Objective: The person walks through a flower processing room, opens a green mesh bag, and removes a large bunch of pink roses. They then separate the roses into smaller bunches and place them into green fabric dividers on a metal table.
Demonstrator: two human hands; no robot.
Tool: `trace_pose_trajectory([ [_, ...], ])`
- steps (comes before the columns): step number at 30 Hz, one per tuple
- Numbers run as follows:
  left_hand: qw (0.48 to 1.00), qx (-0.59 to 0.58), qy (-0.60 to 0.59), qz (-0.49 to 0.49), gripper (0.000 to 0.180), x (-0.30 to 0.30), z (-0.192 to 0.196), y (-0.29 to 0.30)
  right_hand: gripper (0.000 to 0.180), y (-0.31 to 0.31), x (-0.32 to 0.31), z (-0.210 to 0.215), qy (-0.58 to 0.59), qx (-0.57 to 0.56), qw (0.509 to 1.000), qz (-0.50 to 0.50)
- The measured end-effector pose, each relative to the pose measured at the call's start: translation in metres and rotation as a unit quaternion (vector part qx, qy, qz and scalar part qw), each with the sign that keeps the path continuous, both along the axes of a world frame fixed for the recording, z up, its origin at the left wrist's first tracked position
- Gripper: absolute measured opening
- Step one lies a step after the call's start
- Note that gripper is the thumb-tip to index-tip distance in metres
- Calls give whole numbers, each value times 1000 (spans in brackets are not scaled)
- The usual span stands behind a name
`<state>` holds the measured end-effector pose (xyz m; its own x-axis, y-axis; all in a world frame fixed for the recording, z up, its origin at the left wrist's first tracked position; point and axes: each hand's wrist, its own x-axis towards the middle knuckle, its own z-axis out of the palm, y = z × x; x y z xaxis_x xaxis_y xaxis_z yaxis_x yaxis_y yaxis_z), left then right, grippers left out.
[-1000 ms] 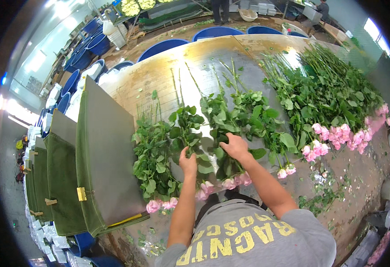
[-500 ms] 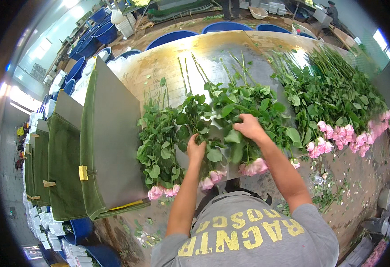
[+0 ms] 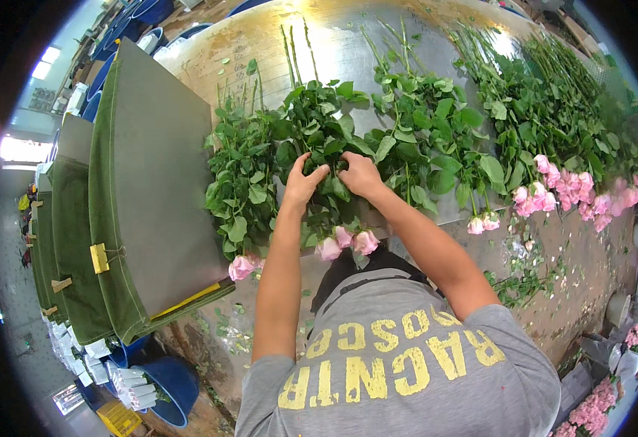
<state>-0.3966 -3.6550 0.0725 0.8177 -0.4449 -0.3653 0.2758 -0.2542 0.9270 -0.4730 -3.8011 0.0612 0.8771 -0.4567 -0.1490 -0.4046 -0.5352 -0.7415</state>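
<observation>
Head view: left hand (image 3: 304,178) and right hand (image 3: 359,173) sit side by side at frame centre, fingers curled into the leafy stems of a pink rose bunch (image 3: 326,146) lying on the metal table (image 3: 348,54). Both seem to grip stems, though leaves hide the fingertips. Bunch heads (image 3: 347,242) hang over the table's near edge, below the hands. More rose bunches (image 3: 552,131) fill the upper right. Green wrapping sheets (image 3: 151,182) stand stacked at left. Blue bucket (image 3: 162,382) lower left.

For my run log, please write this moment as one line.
left hand: on rose bunch | right hand: on rose bunch | metal table
</observation>
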Motion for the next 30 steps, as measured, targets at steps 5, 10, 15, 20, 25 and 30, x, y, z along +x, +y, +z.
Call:
trace_pose_trajectory([
  [5, 999, -7, 33, -24, 63, 6, 4, -1, 35, 3, 4, -1, -11, 40, 999, -15],
  [10, 999, 33, -25, -28, 53, 7, 1, 6, 39, -17, -11, 11, -6, -22, 998, -59],
  [15, 1000, 0, 10, -10, 44, 13, -8, 8, 45, 11, -14, 36, -158, -206, 966, 4],
  [20, 996, -51, 20, 76, 36, 12, -24, 11, 46, 41, -9, 36, 43, -124, 984, 118],
  [25, 991, -37, -54, 120, 34, 5, -34, 1, 45, 31, -12, 30, 62, -89, 990, 93],
  [30, 979, 68, -135, 140, 38, 4, -10, -2, 42, 9, -18, 41, -54, -73, 996, 17],
])
